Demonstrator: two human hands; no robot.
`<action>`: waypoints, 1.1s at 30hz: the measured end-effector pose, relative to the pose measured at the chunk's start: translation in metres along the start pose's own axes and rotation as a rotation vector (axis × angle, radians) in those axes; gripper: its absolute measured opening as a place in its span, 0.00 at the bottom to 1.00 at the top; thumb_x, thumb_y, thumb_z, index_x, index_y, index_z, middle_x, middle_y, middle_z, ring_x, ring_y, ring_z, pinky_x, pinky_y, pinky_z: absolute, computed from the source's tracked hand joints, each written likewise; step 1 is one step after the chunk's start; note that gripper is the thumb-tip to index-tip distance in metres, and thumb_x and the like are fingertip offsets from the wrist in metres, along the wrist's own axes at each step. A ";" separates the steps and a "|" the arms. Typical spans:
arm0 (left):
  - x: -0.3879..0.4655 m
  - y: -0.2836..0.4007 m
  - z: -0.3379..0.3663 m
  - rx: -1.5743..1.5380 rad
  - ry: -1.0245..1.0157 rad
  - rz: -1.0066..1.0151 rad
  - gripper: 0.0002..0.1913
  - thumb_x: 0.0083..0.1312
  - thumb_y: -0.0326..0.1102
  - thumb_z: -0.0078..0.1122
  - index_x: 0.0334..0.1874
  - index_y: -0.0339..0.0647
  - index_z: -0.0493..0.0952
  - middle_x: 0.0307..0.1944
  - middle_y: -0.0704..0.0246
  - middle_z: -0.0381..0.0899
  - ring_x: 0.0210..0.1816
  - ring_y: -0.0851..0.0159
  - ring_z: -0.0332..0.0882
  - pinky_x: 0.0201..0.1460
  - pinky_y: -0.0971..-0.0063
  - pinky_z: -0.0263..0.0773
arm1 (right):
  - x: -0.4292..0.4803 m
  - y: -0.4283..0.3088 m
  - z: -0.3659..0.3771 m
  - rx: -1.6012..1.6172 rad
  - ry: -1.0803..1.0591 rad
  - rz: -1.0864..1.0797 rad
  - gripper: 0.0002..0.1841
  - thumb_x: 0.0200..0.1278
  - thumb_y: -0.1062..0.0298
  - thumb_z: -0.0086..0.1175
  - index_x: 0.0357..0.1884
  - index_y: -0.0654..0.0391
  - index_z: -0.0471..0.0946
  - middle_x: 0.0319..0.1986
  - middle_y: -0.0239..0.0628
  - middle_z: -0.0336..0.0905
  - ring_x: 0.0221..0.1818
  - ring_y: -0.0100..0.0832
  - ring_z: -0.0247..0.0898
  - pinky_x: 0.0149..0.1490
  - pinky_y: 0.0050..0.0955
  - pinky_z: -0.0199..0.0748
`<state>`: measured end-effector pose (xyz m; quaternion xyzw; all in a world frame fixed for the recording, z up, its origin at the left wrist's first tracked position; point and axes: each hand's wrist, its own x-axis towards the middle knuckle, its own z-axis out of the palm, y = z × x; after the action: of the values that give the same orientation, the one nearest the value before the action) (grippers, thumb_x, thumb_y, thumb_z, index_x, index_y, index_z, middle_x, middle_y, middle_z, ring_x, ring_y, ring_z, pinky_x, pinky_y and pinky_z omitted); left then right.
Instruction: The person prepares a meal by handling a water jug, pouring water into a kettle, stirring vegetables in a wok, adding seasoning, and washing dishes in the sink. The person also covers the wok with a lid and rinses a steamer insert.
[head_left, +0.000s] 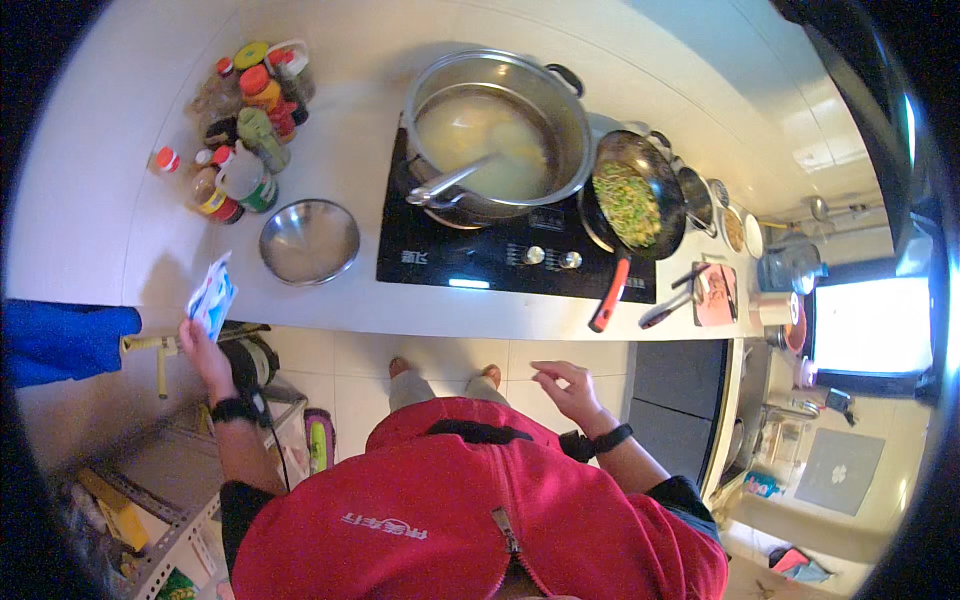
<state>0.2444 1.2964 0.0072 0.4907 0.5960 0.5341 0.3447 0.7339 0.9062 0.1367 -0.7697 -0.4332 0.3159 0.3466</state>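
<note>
My left hand (204, 354) grips a blue and white plastic packet (214, 294) by its lower end, at the left end of the counter. Nearest to the packet is a shallow stainless-steel bowl (310, 241). My right hand (571, 391) hangs in front of the counter edge, holding nothing, with its fingers loosely bent and apart. On the black cooktop (480, 255) stands a large steel pot (495, 67) of cloudy liquid, a metal ladle (450, 184) leaning in it. Beside it, a dark wok (667, 195) with a red handle holds chopped green vegetables (626, 204).
Several sauce and seasoning bottles (255, 135) crowd the back left corner. A pink cutting board (724, 292) carries cut meat and a knife (675, 304) lies across its edge. Small bowls (731, 229) line the right wall. Metal shelving (180, 540) stands at lower left.
</note>
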 end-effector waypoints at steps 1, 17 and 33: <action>-0.016 0.025 -0.001 -0.004 -0.050 0.020 0.13 0.72 0.37 0.46 0.50 0.34 0.69 0.45 0.67 0.74 0.47 0.68 0.70 0.55 0.74 0.65 | 0.005 -0.015 -0.007 0.015 -0.023 -0.071 0.10 0.61 0.69 0.57 0.44 0.57 0.81 0.32 0.37 0.83 0.30 0.26 0.76 0.40 0.25 0.75; -0.369 0.256 0.343 -0.489 -1.378 -0.447 0.08 0.69 0.34 0.51 0.46 0.41 0.70 0.38 0.69 0.76 0.39 0.74 0.75 0.40 0.81 0.71 | 0.045 0.038 -0.158 0.471 0.246 -0.115 0.12 0.69 0.66 0.48 0.46 0.62 0.77 0.36 0.29 0.77 0.41 0.20 0.70 0.45 0.23 0.69; -0.426 0.215 0.420 -0.107 -1.522 -0.322 0.35 0.68 0.33 0.51 0.74 0.49 0.44 0.36 0.66 0.75 0.22 0.71 0.75 0.21 0.77 0.73 | 0.139 0.075 -0.388 -0.706 0.429 -0.049 0.16 0.61 0.56 0.53 0.34 0.61 0.79 0.29 0.58 0.77 0.36 0.56 0.75 0.41 0.48 0.71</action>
<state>0.8031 1.0042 0.0879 0.6123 0.2327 0.0217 0.7552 1.1318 0.8991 0.2676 -0.8792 -0.4511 -0.0278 0.1510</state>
